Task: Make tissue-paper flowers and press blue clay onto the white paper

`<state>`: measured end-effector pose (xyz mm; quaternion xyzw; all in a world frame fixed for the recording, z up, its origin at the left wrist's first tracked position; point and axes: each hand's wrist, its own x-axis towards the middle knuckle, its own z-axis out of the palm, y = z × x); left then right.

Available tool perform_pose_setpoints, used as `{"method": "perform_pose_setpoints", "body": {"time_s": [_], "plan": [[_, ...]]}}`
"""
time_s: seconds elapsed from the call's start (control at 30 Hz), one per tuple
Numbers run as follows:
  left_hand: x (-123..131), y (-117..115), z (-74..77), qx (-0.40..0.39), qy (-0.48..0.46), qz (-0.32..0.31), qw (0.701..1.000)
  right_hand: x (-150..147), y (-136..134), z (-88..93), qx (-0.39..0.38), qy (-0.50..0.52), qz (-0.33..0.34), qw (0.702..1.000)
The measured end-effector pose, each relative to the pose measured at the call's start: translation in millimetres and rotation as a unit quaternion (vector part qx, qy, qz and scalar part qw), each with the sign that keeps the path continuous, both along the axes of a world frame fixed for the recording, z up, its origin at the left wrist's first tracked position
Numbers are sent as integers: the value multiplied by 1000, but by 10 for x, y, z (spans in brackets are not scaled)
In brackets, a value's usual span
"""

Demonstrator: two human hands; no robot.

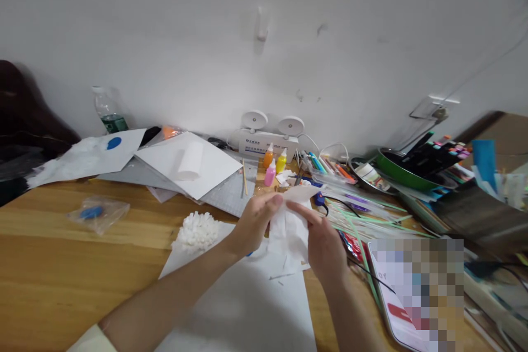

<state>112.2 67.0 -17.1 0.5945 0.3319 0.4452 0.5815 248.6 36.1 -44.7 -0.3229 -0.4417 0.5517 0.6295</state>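
Observation:
Thin white paper, tissue-like, is held up between my two hands over a large white sheet. My left hand pinches its upper left side, thumb on top. On the right side, my right hand grips the same paper, its index finger stretched across the top edge toward my left thumb. The right thumb is hidden. A bunch of crinkled white paper pieces lies by my left forearm. Small dark-edged scraps rest on the sheet below the paper.
Pink, orange and yellow bottles stand behind my hands, before a white twin-lamp box. A paper roll lies on boards at left. A phone, thin strips and a green pan of markers crowd the right.

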Motion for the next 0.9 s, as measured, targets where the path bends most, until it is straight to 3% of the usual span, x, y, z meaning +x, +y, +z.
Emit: {"method": "perform_pose_setpoints", "body": {"time_s": [0.17, 0.37, 0.67, 0.8, 0.9], "plan": [[26, 33, 4, 39, 14, 37, 998, -17, -2, -48, -2, -80, 2, 997], [16, 57, 2, 34, -10, 107, 994, -20, 97, -132, -15, -27, -74, 997], [61, -76, 4, 38, 86, 12, 996, -76, 75, -251, -73, -40, -7, 997], [63, -121, 32, 85, 155, -1, 984, -50, 97, -209, -88, -14, -20, 996], [30, -154, 135, 114, 221, -28, 968, -29, 148, -205, -78, 14, -45, 996]]}}
